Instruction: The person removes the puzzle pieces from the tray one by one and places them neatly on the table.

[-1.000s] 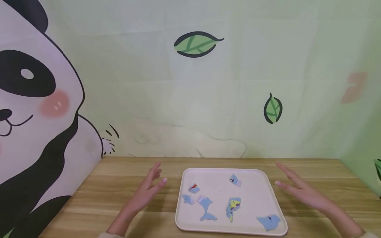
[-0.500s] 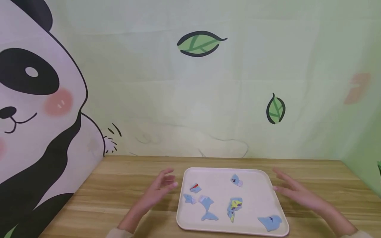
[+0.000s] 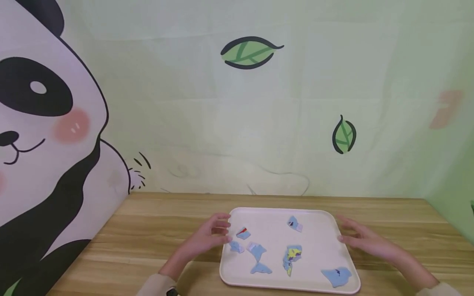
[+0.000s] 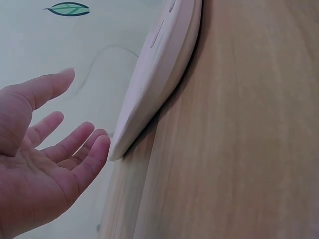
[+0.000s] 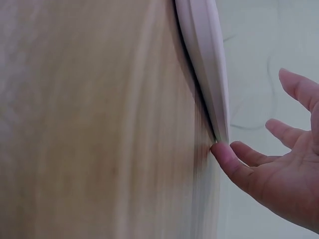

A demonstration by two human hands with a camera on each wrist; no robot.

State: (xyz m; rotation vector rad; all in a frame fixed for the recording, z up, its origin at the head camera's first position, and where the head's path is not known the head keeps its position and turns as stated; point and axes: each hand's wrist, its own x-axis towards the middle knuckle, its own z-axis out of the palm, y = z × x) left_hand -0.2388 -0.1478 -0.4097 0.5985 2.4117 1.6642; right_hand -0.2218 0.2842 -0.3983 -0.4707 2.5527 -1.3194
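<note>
At the left we see the left forearm slant up to the left hand (image 3: 211,233), palm inward beside the tray (image 3: 318,242), its fingers relaxed and gently bent, thumb apart, gripping nothing; we cannot tell whether it touches the rim. The tray lies flat on the wooden table (image 3: 148,230) between the hands, bearing a red-striped piece (image 3: 243,233), a yellow-patched piece (image 3: 292,257) and other blue fragments (image 3: 337,277). At the right we find the right hand (image 3: 370,242) similarly loose and unladen, its little finger close against the tray's edge.
</note>
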